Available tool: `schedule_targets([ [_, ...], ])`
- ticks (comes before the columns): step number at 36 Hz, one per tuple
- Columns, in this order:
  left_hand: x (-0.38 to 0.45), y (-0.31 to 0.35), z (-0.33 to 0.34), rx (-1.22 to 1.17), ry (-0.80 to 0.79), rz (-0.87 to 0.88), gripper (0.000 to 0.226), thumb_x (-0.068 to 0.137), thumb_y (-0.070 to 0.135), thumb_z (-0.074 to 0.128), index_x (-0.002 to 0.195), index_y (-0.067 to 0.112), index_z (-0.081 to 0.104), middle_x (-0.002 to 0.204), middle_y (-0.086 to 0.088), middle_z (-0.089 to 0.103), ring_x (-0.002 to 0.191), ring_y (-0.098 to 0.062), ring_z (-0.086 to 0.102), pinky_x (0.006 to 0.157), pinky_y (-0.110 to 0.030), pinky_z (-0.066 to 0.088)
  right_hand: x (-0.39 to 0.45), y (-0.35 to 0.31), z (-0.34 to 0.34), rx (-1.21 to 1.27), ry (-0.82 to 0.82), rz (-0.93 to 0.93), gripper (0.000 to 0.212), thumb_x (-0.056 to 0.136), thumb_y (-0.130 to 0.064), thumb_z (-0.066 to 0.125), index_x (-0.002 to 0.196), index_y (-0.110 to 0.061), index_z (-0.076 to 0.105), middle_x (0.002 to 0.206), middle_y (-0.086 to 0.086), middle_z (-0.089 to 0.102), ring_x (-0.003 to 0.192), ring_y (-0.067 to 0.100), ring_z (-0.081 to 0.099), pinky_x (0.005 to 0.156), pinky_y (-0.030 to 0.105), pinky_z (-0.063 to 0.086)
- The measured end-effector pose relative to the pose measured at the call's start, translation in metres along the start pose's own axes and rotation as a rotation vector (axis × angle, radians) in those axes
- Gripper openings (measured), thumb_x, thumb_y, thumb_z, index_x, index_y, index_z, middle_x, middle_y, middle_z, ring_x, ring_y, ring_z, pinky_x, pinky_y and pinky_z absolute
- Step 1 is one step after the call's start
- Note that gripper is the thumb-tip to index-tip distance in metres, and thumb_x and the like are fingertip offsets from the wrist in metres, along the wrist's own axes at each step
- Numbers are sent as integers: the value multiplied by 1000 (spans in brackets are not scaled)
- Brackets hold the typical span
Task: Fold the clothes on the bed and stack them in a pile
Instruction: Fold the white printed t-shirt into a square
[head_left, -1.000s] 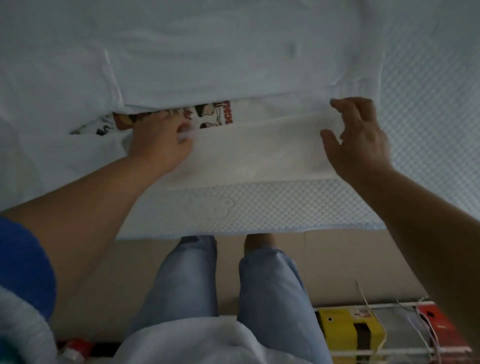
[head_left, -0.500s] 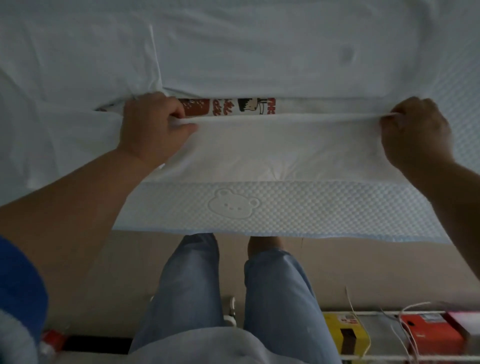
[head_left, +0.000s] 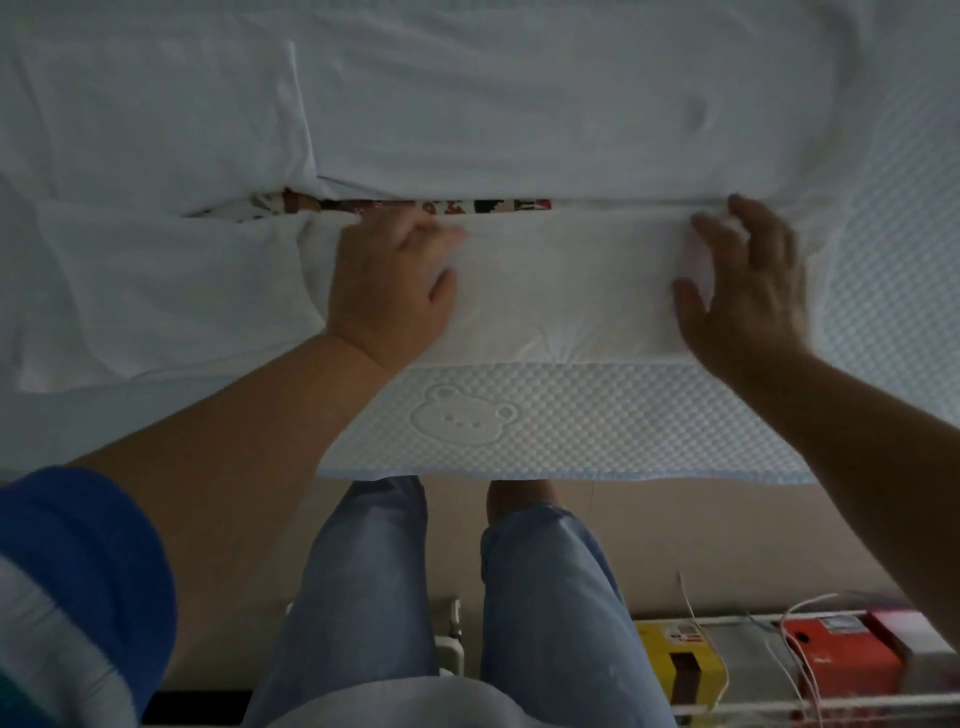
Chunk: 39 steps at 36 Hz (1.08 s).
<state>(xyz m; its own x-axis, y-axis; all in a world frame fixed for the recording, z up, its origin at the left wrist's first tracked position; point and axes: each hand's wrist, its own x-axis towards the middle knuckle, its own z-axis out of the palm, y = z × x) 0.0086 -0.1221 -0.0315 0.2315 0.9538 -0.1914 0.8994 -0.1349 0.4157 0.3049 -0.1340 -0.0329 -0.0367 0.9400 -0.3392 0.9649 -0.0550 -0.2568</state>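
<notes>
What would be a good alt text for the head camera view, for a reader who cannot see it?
Seen from above, a person's left hand and right hand lie spread on the folded lower part of a white T-shirt on a bed, and a strip of its cartoon print shows at the fold. The bed's quilted cover carries an embossed bear; boxes stand on the floor.

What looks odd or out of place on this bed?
Little stands out. A strip of printed pattern shows in the gap where the white garment's folded edges don't quite meet. The left hand and right hand press there.
</notes>
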Motion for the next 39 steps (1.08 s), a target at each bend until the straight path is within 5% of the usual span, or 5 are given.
schedule_targets([
  [4, -10, 17, 18, 17, -226, -25, 52, 78, 20, 63, 130, 14, 55, 134, -15, 50, 121, -35, 45, 94, -42, 34, -25, 26, 11, -77, -140, 190, 70, 88, -54, 31, 150, -29, 12, 158, 11, 3, 145, 27, 0, 115, 41, 1],
  [13, -11, 41, 30, -17, -195, 55, 54, 77, 19, 61, 129, 8, 55, 144, -21, 39, 133, -40, 36, 101, -50, 32, -41, 47, -7, 141, -26, 454, 80, 82, -50, 42, 148, -12, 19, 152, 16, 16, 138, 33, 15, 114, 47, 15],
  [19, 2, 57, 42, 83, -250, 72, 59, 83, 27, 53, 141, 19, 42, 156, -9, 17, 145, -24, 11, 111, -35, 13, -19, 22, -15, 61, -8, 180, 73, 87, -42, 45, 148, -12, 19, 156, 12, 14, 143, 28, 7, 114, 44, 8],
  [29, 5, 50, 9, 27, -162, -114, 54, 77, 24, 52, 130, 11, 55, 145, -14, 39, 137, -30, 30, 110, -41, 25, 24, -17, -7, -76, -274, 4, 62, 95, -37, 40, 150, -30, 11, 159, -3, -3, 145, 19, -6, 115, 38, -3],
  [39, -40, -39, -50, -15, 58, -578, 36, 79, 15, 62, 114, 9, 64, 121, -17, 55, 115, -35, 47, 97, -37, 33, 5, -102, -15, 71, -211, -73, 51, 87, -25, 57, 134, -11, 46, 142, 9, 39, 131, 26, 27, 108, 39, 22],
])
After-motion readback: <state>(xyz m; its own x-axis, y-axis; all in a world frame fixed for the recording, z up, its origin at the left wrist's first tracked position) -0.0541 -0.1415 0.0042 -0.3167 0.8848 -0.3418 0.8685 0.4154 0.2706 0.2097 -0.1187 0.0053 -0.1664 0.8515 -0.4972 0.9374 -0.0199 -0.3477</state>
